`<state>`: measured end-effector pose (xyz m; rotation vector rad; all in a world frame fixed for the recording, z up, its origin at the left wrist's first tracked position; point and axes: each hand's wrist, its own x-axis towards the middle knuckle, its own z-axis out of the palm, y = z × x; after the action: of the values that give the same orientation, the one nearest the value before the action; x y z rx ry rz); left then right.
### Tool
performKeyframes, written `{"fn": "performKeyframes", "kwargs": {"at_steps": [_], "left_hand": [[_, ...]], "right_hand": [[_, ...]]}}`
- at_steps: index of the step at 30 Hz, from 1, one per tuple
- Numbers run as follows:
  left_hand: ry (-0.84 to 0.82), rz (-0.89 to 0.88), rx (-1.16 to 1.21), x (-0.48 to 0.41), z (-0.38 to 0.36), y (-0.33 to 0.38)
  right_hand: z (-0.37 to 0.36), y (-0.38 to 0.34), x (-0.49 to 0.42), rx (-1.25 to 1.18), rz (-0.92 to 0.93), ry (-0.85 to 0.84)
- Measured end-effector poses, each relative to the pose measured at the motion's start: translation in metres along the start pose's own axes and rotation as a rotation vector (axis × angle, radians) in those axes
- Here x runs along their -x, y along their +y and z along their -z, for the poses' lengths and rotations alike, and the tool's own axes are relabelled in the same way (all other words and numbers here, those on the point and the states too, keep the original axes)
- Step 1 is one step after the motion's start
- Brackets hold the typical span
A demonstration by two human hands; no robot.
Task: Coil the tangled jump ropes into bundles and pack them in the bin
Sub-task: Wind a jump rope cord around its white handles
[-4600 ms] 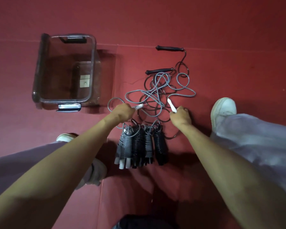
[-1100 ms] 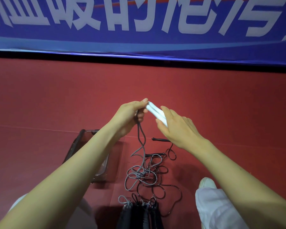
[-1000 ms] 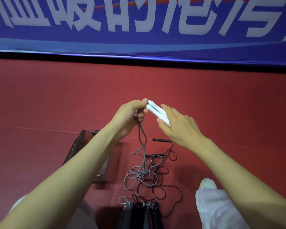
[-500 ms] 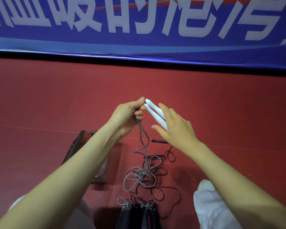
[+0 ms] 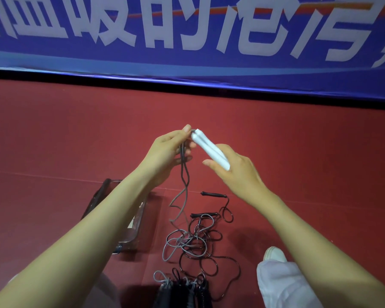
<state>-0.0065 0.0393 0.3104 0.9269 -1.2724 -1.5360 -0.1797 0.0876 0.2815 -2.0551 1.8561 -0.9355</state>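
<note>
My left hand (image 5: 171, 150) is raised and pinches the grey jump rope (image 5: 183, 174) where it meets its two white handles (image 5: 209, 150). The handles lie side by side across my right hand (image 5: 238, 172), between its straight fingers and outstretched thumb. From my left hand the grey cord hangs down into a tangle (image 5: 191, 243) with a black rope on the red floor. The black rope's two handles (image 5: 212, 194) lie beyond the tangle. The clear bin (image 5: 140, 216) stands left of the tangle, mostly hidden by my left forearm.
Several coiled rope bundles (image 5: 182, 292) lie at the bottom edge, near me. My white shoe (image 5: 275, 254) and trouser leg are at the lower right. A blue banner (image 5: 187, 30) with white characters borders the far side of the red floor.
Since the earliest frame both hands lifted the white handles off the floor and brought them together. In the last second my right fingers and thumb have straightened off the handles.
</note>
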Motion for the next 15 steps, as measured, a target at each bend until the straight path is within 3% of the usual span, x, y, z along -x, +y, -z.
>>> {"fn": "performKeyframes", "kwargs": {"at_steps": [3,8,11,15], "left_hand": [[-0.063,-0.032,-0.070,-0.001,-0.003,0.003],[-0.229,0.075,-0.178,0.006,-0.017,-0.013],[-0.261,0.154,-0.172,0.013,-0.029,-0.033],[-0.124,0.129,-0.104,0.014,-0.035,-0.046]], "right_hand": [[-0.002,0.000,-0.008,-0.279,-0.096,0.116],[0.002,-0.009,-0.021,-1.022,-0.242,0.322],[0.013,-0.011,-0.029,-1.230,-0.283,0.479],[0.019,-0.005,-0.034,-1.254,-0.274,0.552]]}}
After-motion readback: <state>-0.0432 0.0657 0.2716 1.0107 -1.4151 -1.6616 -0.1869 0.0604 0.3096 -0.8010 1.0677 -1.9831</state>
